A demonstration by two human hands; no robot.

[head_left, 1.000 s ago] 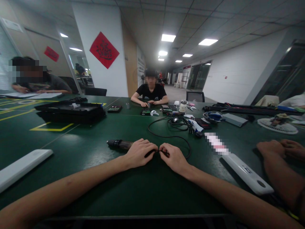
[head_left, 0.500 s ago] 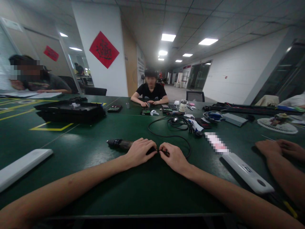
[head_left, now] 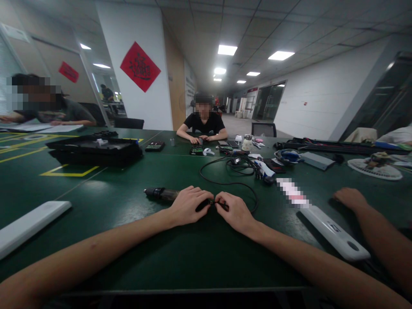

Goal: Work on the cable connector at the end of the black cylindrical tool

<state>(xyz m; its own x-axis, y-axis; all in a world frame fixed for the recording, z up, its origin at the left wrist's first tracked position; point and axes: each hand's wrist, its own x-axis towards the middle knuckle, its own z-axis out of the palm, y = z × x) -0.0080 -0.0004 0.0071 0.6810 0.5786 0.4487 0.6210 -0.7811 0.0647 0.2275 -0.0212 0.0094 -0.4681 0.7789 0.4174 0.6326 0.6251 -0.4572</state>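
Observation:
My left hand (head_left: 190,205) is wrapped round the back part of an electric screwdriver (head_left: 161,194), which lies on the green table with its tip toward the left. The tool's rear end meets a black cable (head_left: 236,183) between my hands. Close beside it, my right hand (head_left: 234,210) pinches the cable's end near the tool. My fingers partly hide the joint, so I cannot tell whether the plug sits fully in. From there the cable loops out behind my right hand to a coil farther back.
White plastic bars lie at left (head_left: 35,225) and right (head_left: 334,234). A black tray-like casing (head_left: 95,148) stands back left. A co-worker's hand (head_left: 350,199) rests on the right; another person (head_left: 202,124) sits opposite with circuit boards. A white round grille (head_left: 375,169) lies far right.
My hands stay almost in the same place at the screwdriver's cable end. At right, the co-worker's hands have moved: one is gone from view and the other has shifted slightly left.

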